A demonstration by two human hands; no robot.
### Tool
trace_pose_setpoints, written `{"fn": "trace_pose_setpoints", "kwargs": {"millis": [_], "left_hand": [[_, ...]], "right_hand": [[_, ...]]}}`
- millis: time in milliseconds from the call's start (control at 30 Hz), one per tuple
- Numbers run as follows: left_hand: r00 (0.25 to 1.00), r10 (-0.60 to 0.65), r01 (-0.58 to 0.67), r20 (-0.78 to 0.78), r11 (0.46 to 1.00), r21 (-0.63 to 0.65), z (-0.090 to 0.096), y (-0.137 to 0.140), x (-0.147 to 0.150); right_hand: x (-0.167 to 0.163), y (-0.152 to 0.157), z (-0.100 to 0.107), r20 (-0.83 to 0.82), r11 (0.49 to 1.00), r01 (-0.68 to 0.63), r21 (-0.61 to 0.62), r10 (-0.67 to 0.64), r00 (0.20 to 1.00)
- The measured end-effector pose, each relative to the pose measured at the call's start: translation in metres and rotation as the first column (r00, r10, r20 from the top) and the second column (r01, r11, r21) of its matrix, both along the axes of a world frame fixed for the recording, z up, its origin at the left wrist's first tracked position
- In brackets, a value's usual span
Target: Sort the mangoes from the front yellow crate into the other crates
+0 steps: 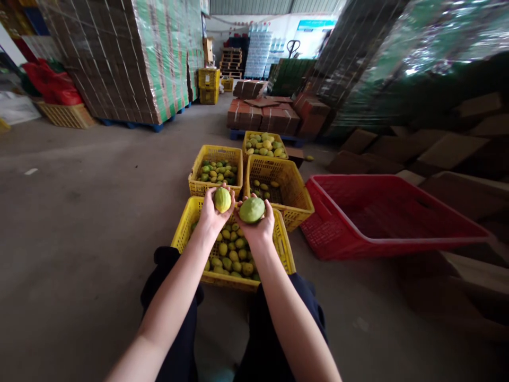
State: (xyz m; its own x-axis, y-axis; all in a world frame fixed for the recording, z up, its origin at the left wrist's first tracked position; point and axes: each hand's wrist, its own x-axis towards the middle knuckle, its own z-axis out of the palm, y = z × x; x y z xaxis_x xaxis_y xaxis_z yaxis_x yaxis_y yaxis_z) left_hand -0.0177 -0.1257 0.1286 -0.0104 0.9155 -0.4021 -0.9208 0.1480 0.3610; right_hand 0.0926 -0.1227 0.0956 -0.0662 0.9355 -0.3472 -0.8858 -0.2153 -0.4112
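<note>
My left hand (pixel 212 209) is closed around a yellow-green papaya (pixel 222 200) with ribbed skin. Beside it, my right hand (pixel 260 225) cups a larger, greener papaya (pixel 252 210) in its palm and fingers. Both hands are raised over the near yellow crate (pixel 287 249), which stands between my knees and contains several green-yellow papayas (pixel 234 255); my forearms hide part of it. Just beyond the hands stand a left yellow crate (pixel 194 183) with many fruits and a right yellow crate (pixel 300 204) with only some on its bottom.
Farther back is another yellow crate (pixel 245 142) full of yellower fruit. To the right, a large red crate (pixel 334 233) tilts beside loose cardboard (pixel 397 148). Flattened cartons (pixel 278 118) lie on a pallet ahead. Tall wrapped stacks (pixel 115 63) rise left and right above the concrete floor (pixel 99 212).
</note>
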Motion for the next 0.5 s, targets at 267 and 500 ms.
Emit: {"fn": "trace_pose_setpoints", "kwargs": {"millis": [267, 500], "left_hand": [[0.641, -0.493, 0.550, -0.588, 0.830, -0.096, -0.036, -0.018, 0.021], [-0.259, -0.576, 0.822, -0.775, 0.290, -0.491, -0.123, -0.099, 0.025]], "right_hand": [[0.048, -0.008, 0.008, -0.064, 0.979, 0.067, -0.193, -0.081, 0.995], [0.088, -0.021, -0.001, 0.069, 0.965, 0.076, -0.249, -0.061, 0.996]]}}
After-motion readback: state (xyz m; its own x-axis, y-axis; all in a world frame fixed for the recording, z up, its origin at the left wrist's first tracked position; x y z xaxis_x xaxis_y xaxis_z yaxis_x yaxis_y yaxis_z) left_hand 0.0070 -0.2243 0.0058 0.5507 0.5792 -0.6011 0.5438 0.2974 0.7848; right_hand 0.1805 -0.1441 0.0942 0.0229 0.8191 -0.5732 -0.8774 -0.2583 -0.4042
